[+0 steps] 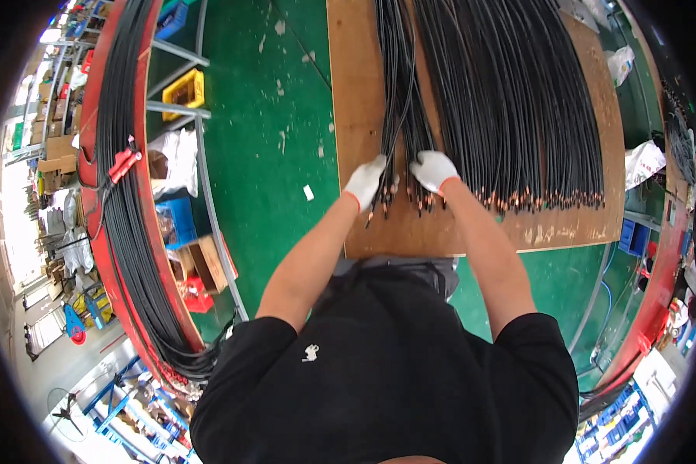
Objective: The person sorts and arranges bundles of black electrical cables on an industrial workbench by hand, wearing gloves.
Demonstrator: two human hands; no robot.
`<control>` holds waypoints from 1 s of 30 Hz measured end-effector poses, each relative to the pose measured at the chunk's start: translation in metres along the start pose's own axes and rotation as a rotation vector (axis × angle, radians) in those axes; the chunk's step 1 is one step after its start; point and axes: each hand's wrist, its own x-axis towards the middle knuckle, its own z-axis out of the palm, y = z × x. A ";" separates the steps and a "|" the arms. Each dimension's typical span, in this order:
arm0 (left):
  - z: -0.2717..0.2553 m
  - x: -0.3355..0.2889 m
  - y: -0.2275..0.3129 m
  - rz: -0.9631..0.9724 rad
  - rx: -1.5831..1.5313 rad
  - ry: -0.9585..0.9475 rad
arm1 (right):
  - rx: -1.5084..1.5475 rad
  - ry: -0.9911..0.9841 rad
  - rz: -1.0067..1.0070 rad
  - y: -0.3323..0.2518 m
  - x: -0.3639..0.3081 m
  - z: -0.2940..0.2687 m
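Observation:
Both hands wear white gloves with orange cuffs and reach over a brown wooden tabletop. My left hand has its fingers closed at the left edge of a narrow bundle of black cables, near the cable ends. To its right, my right hand is closed on black cables of the same bundle, its fingertips partly hidden. Copper-coloured tips show at the near ends. Right of this hand lies a much wider spread of black cables, side by side, with similar tips.
At the left, a red-edged bench carries a long bundle of black cables and a red tool. A yellow bin and a blue bin sit beside it. White bags are past the table's right edge.

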 end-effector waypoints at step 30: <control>-0.004 0.024 -0.003 -0.106 0.363 0.069 | 0.428 0.007 0.167 0.026 0.007 0.003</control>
